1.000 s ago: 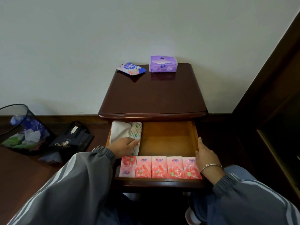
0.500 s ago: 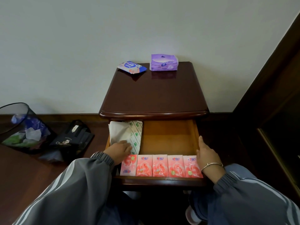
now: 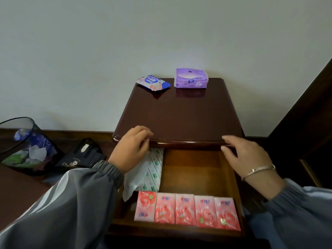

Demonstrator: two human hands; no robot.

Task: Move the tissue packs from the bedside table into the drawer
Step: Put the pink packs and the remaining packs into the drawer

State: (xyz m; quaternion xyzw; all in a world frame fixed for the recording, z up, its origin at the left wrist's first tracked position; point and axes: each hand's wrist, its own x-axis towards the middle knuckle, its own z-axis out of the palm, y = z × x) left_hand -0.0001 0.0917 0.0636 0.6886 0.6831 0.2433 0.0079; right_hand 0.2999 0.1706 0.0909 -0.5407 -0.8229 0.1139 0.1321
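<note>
Drawer [image 3: 194, 177] is open on my feed: 5 pink packs [image 3: 185, 209] sit in a row along its front edge, and a white-and-green pack [image 3: 152, 169] lies along its left side. On the counter [image 3: 179, 115], a purple pack [image 3: 191, 79] and a blue-and-pink pack [image 3: 153, 83] sit at the back edge. Left hand [image 3: 131, 150] hangs over the drawer's back-left corner, fingers loosely curled, holding nothing. Right hand [image 3: 248, 155] is relaxed too, fingertips at the counter's front edge, empty.
</note>
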